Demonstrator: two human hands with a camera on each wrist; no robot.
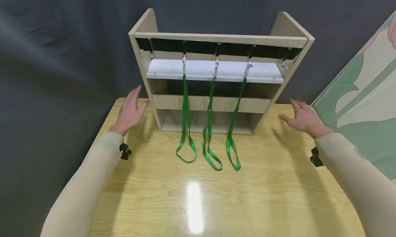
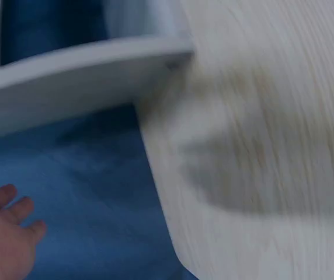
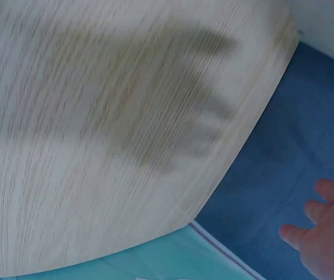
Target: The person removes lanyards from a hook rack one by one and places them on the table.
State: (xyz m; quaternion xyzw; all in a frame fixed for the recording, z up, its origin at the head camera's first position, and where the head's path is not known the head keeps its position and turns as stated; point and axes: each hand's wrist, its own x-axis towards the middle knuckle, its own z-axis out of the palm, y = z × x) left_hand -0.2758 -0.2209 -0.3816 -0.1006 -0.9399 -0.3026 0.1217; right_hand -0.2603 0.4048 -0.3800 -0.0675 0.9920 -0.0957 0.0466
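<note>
In the head view, a small wooden shelf rack (image 1: 211, 103) stands at the back of the table. Three green lanyards (image 1: 185, 113) hang by white clips from the middle hooks of its black strip (image 1: 198, 46), their loops lying on the tabletop. The outermost hook on each side, such as the left hook (image 1: 151, 51), carries nothing. My left hand (image 1: 128, 111) is held beside the rack's left side, fingers extended and nothing in it. Off to the right of the rack, my right hand (image 1: 303, 118) hovers over the table, its fingers spread and holding nothing.
The wood-grain table (image 1: 247, 195) has a bright light reflection near its front. A dark curtain (image 1: 62, 41) hangs behind and to the left. At the right stands a panel (image 1: 365, 103) with a leaf and flower pattern. A white shelf (image 1: 213, 70) sits below the hooks.
</note>
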